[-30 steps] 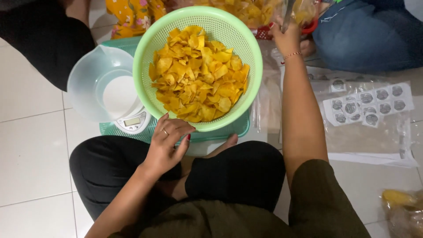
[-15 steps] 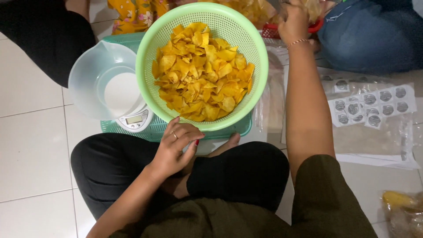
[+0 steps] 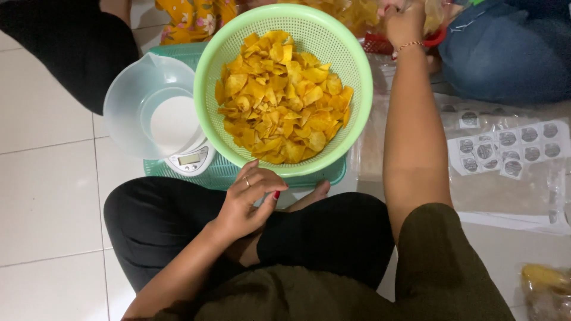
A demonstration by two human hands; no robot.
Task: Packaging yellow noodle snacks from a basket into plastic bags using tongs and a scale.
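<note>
Your left hand (image 3: 253, 199) rests on your knee just below the rim of the green colander (image 3: 357, 89), fingers loosely curled and holding nothing. The colander sits on a teal tray (image 3: 223, 172) and is heaped with yellow chips (image 3: 282, 98). Your right hand (image 3: 404, 24) is stretched past the colander's far rim, up by the red basket (image 3: 380, 43) and a bag of chips at the frame's top edge; whether those fingers have hold of anything I cannot tell, since the edge cuts them off.

The risk lies in that long reach. Your forearm passes just beside the colander, and a careless sweep back could knock the rim and tip chips onto the floor tiles. The white kitchen scale (image 3: 189, 159), with its clear measuring bowl (image 3: 134, 101), touches the colander's left side, so a shove there could jolt it. The sticker sheets (image 3: 505, 148) on the right lie loose and could scatter.
</note>
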